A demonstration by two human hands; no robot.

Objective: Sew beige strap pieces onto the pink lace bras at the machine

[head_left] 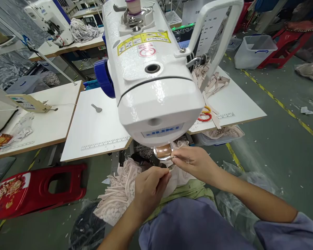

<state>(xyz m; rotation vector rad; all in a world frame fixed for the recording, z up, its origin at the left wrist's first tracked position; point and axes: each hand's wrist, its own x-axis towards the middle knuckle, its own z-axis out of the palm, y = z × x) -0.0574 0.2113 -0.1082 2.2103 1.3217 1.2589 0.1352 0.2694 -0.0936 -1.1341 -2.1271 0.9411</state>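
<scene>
My left hand [151, 184] is closed, thumb and forefinger pinched on the edge of a pale pink fabric piece [176, 182] under the sewing machine head [156, 104]. On the other side, my right hand [195, 164] is closed too, its fingertips pinching the same fabric close to a shiny curved metal part [163, 152] below the head. The needle is hidden from this angle. A gathered bundle of pale pink lace pieces [120, 194] hangs to the left of my left hand. Green cloth [186, 194] lies over the lap beneath the fabric.
Red-and-yellow-handled scissors [205, 117] and pale straps [211, 83] lie on the right table wing. The left wing [94, 121] bears a small grey tool [96, 108]. A red stool [49, 187] stands on the floor at left; a clear bin [220, 137] sits below the right wing.
</scene>
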